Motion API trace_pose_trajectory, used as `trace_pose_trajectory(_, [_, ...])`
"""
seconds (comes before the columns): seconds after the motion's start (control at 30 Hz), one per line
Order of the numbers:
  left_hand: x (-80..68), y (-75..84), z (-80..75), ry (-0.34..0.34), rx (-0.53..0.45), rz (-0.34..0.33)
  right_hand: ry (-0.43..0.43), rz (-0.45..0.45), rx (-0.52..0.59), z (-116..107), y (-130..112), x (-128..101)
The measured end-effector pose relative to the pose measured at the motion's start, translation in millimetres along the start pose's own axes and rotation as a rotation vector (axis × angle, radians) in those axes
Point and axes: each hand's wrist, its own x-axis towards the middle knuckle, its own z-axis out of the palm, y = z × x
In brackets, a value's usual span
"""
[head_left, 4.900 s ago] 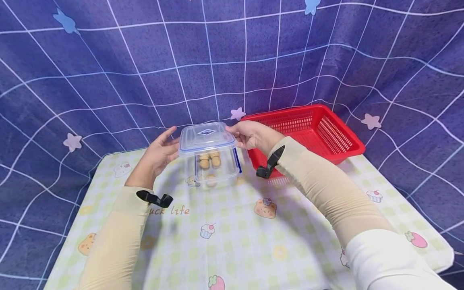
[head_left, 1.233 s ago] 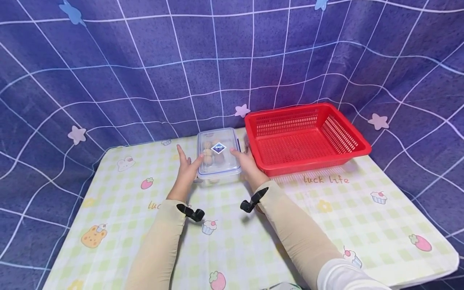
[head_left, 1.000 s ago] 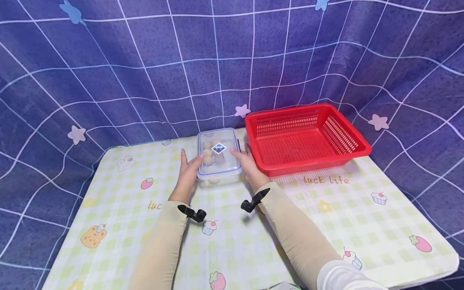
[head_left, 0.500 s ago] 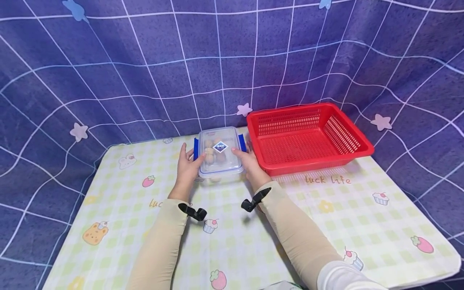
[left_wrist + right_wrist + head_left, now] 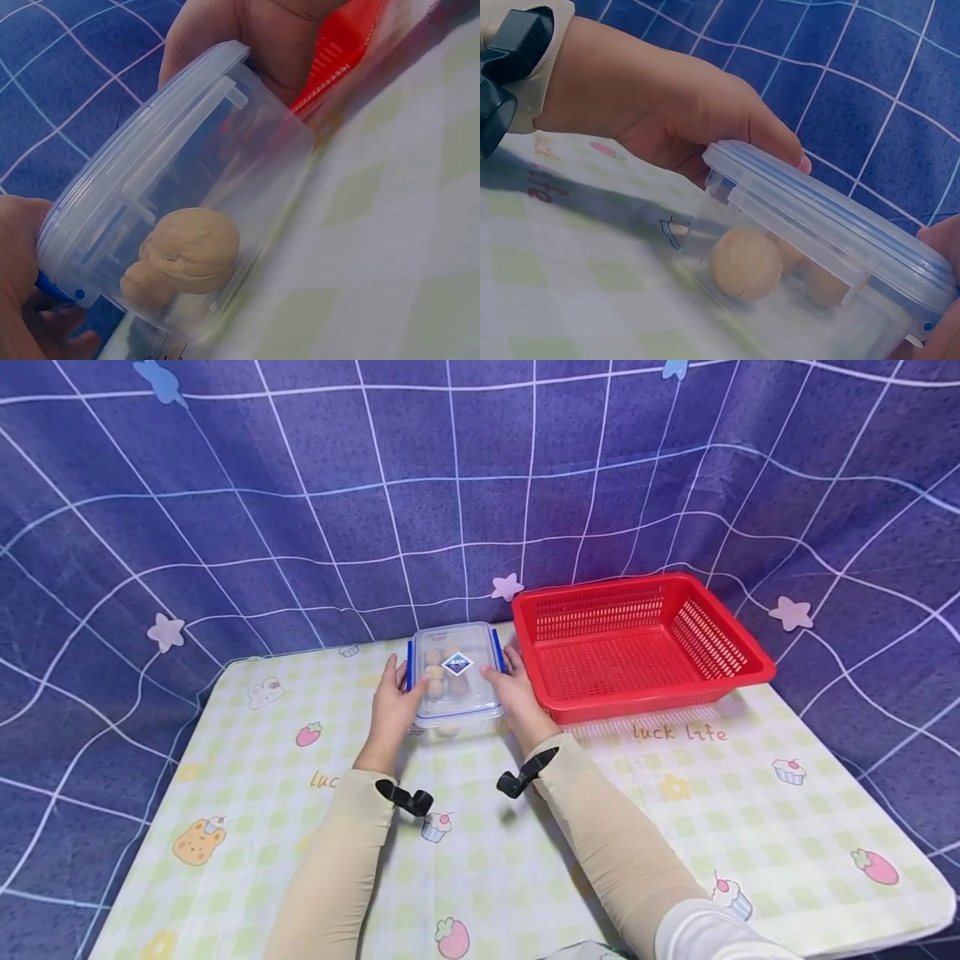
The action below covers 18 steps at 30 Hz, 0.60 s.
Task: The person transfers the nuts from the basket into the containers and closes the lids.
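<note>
A clear lidded container (image 5: pixel 454 681) with blue side latches (image 5: pixel 410 665) stands on the table near its back edge, walnuts (image 5: pixel 191 251) inside. My left hand (image 5: pixel 397 683) grips its left side with the thumb at the lid's edge. On the opposite side my right hand (image 5: pixel 506 675) grips it the same way. The right wrist view shows the left hand (image 5: pixel 660 105) curled over the container's (image 5: pixel 817 240) lid rim, with a walnut (image 5: pixel 742 264) behind the wall. The left wrist view shows the right hand (image 5: pixel 277 37) behind the container (image 5: pixel 195 172).
An empty red mesh basket (image 5: pixel 705 672) stands just right of the container, almost touching the right hand. The table (image 5: pixel 525 860) wears a pale checked cloth with cartoon prints. A blue grid-pattern curtain (image 5: pixel 300 510) hangs close behind.
Some seconds ago the container was held in the air; it then stood on the table. In the last second the blue latches on both sides have swung out from the walls under my fingers.
</note>
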Motion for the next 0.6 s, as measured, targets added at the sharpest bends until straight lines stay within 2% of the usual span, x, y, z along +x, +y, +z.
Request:
trace_pose_trajectory(0.1, [-1.7,4.1,-0.2,-0.002,0.151,0.016,-0.001,-0.015,-0.046,1,0,0])
trace_pose_trajectory(0.2, [-2.2,7.7,-0.5,-0.011,0.349,0.031,0.011,-0.039,-0.186,2,-1,-2])
trace_pose_trajectory(0.3, [-1.0,11.8,-0.3,-0.045,0.54,0.071,0.019,-0.106,-0.489,3,-2,-2])
trace_pose_trajectory(0.43, [0.1,19.5,2.6,-0.088,0.715,0.145,0.008,-0.274,-0.914,6,-5,-2])
trace_pose_trajectory(0.5, [-0.9,23.4,5.2,-0.115,0.763,0.159,-0.005,-0.343,-1.045,8,-7,-3])
trace_pose_trajectory(0.6, [-4.1,28.7,8.3,-0.164,0.782,0.144,-0.024,-0.391,-1.184,10,-11,-6])
